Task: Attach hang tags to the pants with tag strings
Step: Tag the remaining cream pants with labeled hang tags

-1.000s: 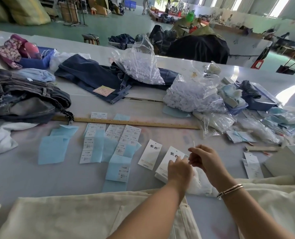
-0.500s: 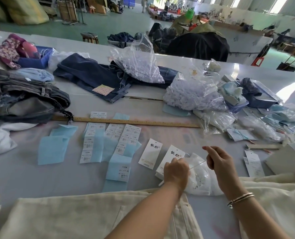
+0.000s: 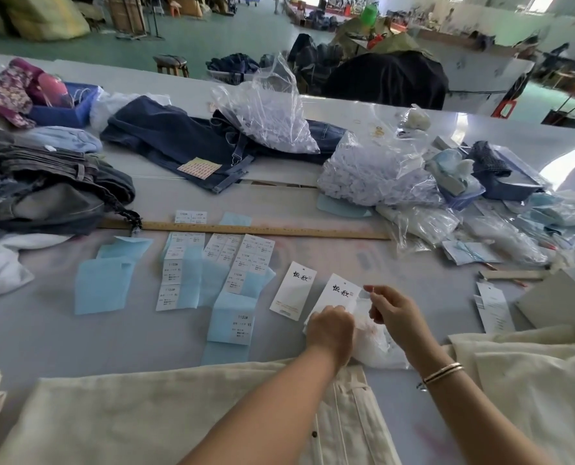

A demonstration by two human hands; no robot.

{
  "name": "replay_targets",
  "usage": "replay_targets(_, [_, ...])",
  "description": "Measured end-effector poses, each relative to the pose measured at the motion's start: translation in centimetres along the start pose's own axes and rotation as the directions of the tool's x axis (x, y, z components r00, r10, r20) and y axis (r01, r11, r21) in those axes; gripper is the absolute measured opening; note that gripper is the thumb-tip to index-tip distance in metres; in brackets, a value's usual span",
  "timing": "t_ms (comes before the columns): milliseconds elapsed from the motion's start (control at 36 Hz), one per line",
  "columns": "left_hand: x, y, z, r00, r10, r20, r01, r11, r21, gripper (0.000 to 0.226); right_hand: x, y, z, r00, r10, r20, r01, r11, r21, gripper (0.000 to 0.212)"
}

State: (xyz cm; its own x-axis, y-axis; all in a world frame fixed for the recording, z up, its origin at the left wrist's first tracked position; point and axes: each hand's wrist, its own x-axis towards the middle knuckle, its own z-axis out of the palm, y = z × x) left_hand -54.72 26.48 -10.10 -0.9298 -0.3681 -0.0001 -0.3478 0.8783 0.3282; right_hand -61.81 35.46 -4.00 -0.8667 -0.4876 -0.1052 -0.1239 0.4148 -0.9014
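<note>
Cream pants (image 3: pixel 165 417) lie across the near edge of the table, waistband under my forearms. Just beyond them sits a small clear bag of tag strings (image 3: pixel 375 344). My left hand (image 3: pixel 329 330) holds down the bag's top, fingers curled on the plastic. My right hand (image 3: pixel 392 310) pinches a thin white tag string (image 3: pixel 368 292) just above the bag. A white hang tag (image 3: pixel 338 292) with black characters lies partly under the bag and my left hand; a second hang tag (image 3: pixel 293 290) lies to its left.
Blue sheets with white size stickers (image 3: pixel 212 273) lie left of the tags. A long wooden ruler (image 3: pixel 262 229) crosses the table. Dark jeans (image 3: pixel 44 182) are piled at left, navy jeans (image 3: pixel 178 142) and plastic bags (image 3: pixel 373 176) behind, more cream fabric (image 3: pixel 531 374) at right.
My right hand, which had pulled a string out to the right, has come back toward the bag and hang tag. My left hand stays on the bag.
</note>
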Motion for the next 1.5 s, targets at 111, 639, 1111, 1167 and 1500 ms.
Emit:
replay_targets(111, [0.1,-1.5,-0.4,0.996,-0.020,0.084,0.020,1.000,-0.004,0.026,-0.7,2.7,-0.2,0.991,-0.110,0.076,0.132,0.894,-0.429,0.025])
replay_targets(639, [-0.3,-3.7,-2.9,0.977,-0.008,0.211,0.044,0.985,-0.167,0.036,-0.8,4.9,1.0,0.957,-0.184,0.223,0.276,0.357,-0.892,0.027])
replay_targets(1111, [-1.8,-9.6,-5.5,0.932,0.039,0.361,0.053,0.970,-0.239,0.023,-1.1,4.6,1.8,0.958,-0.217,0.188,0.257,0.358,-0.897,0.028])
replay_targets(1167, [-2.1,-9.3,-5.2,0.934,0.038,0.355,0.031,0.982,-0.188,0.023,-1.1,4.6,2.0,0.945,-0.246,0.217,0.303,0.400,-0.865,0.025])
replay_targets(1500, [-1.4,-5.3,-3.6,0.990,-0.026,0.135,0.035,0.997,-0.067,0.031,-0.6,5.4,-0.2,0.944,-0.290,0.158,0.323,0.707,-0.629,0.024])
